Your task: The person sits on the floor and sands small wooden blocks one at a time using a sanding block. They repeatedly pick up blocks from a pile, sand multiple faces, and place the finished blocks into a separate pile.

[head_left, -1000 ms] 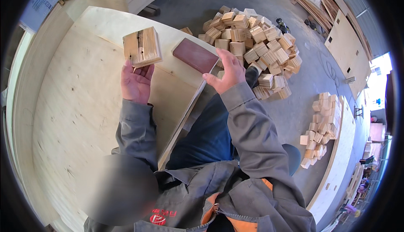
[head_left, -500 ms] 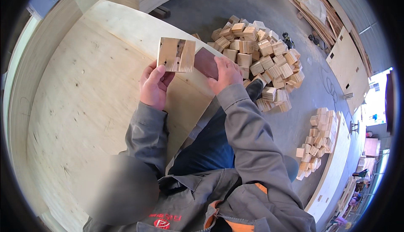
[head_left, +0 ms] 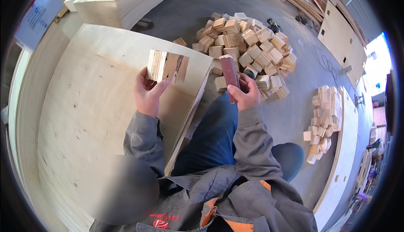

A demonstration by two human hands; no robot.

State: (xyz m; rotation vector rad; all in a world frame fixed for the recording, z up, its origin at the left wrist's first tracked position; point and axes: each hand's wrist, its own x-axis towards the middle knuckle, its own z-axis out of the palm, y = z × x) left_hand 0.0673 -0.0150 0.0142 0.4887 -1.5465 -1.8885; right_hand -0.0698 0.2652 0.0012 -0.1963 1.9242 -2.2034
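My left hand grips a squarish plywood block by its lower edge, thumb in front. Layered plies show on the block's left side, and a dark streak runs down its pale face. In my right hand is a reddish-brown sanding block, held near its lower end, its narrow side toward me. The two blocks are apart, with the sanding block to the right. Both are held up over the right edge of a large plywood sheet and the floor beside it.
A big heap of wooden blocks lies on the grey floor ahead, touching distance from my leg. A smaller stack of blocks stands at right beside a long board. Thick stacked plywood rises at the far left.
The sanding block has come away from the plywood block's right side, moving right and turning from its broad face to its narrow side. The plywood block has turned, showing its layered side.
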